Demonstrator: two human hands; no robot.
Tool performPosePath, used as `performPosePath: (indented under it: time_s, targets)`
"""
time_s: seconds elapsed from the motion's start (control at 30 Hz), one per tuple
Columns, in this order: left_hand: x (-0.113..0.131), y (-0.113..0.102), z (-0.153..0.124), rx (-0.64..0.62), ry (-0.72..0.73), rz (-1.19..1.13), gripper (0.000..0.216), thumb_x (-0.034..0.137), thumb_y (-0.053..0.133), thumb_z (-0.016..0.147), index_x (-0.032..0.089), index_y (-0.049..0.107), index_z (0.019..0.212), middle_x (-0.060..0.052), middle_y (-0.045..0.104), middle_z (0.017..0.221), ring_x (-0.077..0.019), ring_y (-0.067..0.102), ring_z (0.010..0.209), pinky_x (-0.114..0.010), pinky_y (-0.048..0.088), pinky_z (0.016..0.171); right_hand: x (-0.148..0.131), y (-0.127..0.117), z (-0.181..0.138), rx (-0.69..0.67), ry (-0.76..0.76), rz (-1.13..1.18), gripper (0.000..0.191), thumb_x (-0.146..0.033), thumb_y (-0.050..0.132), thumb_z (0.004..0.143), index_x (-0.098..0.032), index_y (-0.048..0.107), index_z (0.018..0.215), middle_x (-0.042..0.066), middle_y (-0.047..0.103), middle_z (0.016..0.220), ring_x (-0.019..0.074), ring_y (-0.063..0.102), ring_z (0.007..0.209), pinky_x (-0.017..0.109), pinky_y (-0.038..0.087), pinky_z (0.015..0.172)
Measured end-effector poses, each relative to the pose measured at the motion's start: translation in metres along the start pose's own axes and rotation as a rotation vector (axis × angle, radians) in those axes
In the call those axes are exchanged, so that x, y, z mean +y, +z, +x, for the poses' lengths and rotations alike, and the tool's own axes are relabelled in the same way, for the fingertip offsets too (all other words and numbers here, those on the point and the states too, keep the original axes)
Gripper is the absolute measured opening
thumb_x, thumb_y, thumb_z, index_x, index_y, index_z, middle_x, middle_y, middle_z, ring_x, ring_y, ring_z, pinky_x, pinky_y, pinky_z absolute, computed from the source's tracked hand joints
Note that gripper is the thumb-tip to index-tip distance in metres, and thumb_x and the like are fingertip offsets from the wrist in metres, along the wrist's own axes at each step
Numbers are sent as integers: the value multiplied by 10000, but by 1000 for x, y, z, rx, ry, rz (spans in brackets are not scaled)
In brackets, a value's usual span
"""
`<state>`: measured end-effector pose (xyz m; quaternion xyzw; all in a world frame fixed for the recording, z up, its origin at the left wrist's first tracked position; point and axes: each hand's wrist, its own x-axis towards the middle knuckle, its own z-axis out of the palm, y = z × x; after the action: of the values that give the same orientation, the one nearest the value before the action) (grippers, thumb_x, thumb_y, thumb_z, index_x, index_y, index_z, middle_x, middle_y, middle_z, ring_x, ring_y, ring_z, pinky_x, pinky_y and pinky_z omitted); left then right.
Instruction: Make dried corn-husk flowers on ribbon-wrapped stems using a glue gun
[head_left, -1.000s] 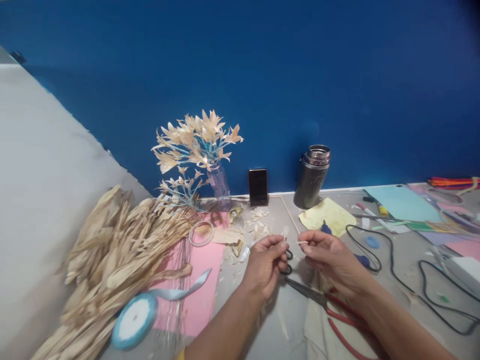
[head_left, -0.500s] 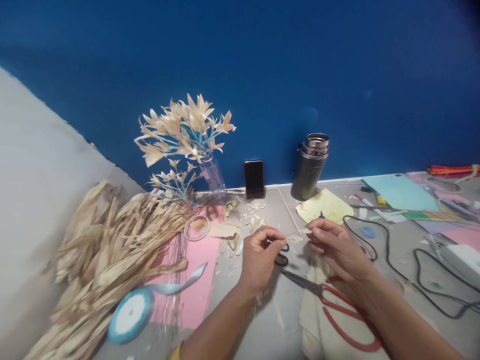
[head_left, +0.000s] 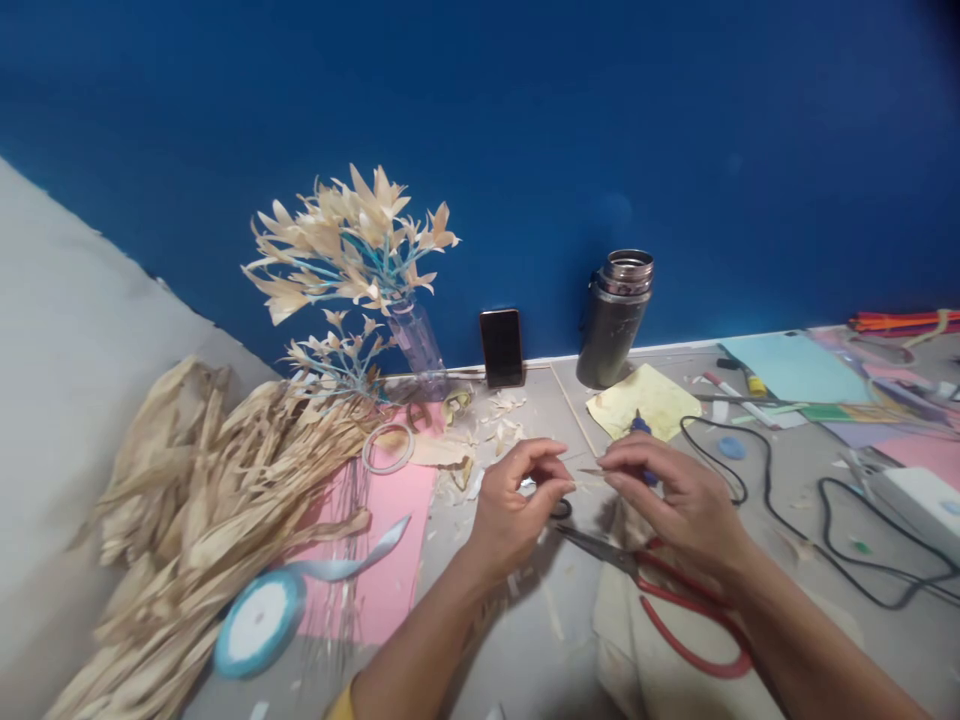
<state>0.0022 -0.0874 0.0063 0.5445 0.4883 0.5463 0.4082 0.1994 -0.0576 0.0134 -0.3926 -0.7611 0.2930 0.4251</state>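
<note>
My left hand (head_left: 517,510) and my right hand (head_left: 667,495) meet over the grey table (head_left: 525,650), fingertips pinched on a small thin pale strip (head_left: 589,472) stretched between them. Both hands are closed in a pinch. Red-handled scissors (head_left: 660,600) lie just below my right hand on a pale cloth (head_left: 622,640). A small black-handled scissors (head_left: 559,508) shows partly behind my left fingers. A blue tool (head_left: 641,428) pokes out behind my right hand.
A heap of dried husks (head_left: 217,500) fills the left. Pink paper (head_left: 386,560), a blue ribbon spool (head_left: 259,620) and a tape ring (head_left: 388,447) lie beside it. A vase of husk flowers (head_left: 352,260), a phone (head_left: 502,347) and a steel flask (head_left: 615,318) stand at the blue wall. Black cable (head_left: 780,500) and coloured papers (head_left: 795,370) lie right.
The view has tilted down a little, so everything sits higher in frame. My hands have drawn slightly closer together, still pinching the thin strip.
</note>
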Motion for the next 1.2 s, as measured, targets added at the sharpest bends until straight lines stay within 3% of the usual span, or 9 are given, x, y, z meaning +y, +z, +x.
performPosePath:
  time_s: [0.37, 0.63, 0.87, 1.2]
  targets:
    - [-4, -2, 4, -76, 160, 132, 137, 124, 706, 813, 226, 796, 832, -45, 721, 787, -172, 651, 757, -264, 482, 712, 2, 0, 0, -122, -73, -3, 160, -251, 544, 957, -245, 693, 898, 60, 709, 874, 210, 652, 843, 327, 497, 763]
    - [-10, -1, 5, -60, 379, 130, 165, 43, 690, 800, 194, 756, 807, -18, 707, 738, -141, 648, 710, -242, 495, 674, -1, 0, -1, -122, 65, 47, 120, -203, 560, 903, -211, 678, 883, 42, 700, 850, 175, 634, 755, 278, 481, 666]
    - [-10, -1, 4, -41, 399, 230, 179, 52, 722, 796, 188, 745, 911, -4, 698, 755, -122, 628, 683, -224, 495, 657, 0, 1, -1, -146, 115, 108, 116, -200, 566, 893, -214, 679, 873, 26, 691, 852, 167, 629, 772, 265, 472, 680]
    - [-17, -2, 4, -65, 462, 328, 160, 99, 684, 858, 191, 745, 974, -43, 710, 818, -145, 645, 746, -245, 509, 664, -3, 2, -2, -112, 15, 12, 135, -172, 541, 913, -205, 668, 883, 30, 680, 842, 164, 621, 760, 276, 459, 683]
